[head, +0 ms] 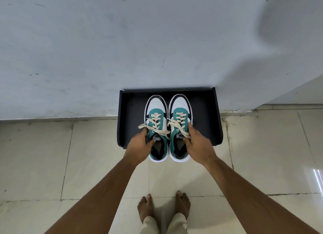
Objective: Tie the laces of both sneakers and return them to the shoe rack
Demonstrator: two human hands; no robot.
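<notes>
Pale floor tiles [97, 157] meet a scuffed grey-white wall [104, 50], and against that wall sits a low black shoe rack [202, 115] with raised side panels. Both sneakers stand side by side on its shelf, toes to the wall, heels overhanging the front edge. The left hand [139, 144] pinches the left sneaker [156, 125] at the collar, thumb tucked inside the opening and fingers on the outer side; the right hand [197, 143] grips the right sneaker [180, 125] the same way, thumb inside by the tongue. Cream flat laces [157, 129] cross each shoe; loops and ends splay sideways near the top eyelets, but whether they form finished bows is hard to tell. These look light, with a stiff rubber sole and a soft padded upper, so the collar pinch seems a sound hold: it should bear the weight without crushing anything. The laces are limp and would likely snag or slip loose if dragged. A small tongue label shows on each shoe; its lettering reads upside down and appears to say "puma", though I cannot be sure. Bare feet [163, 207] stand on the tiles below.
</notes>
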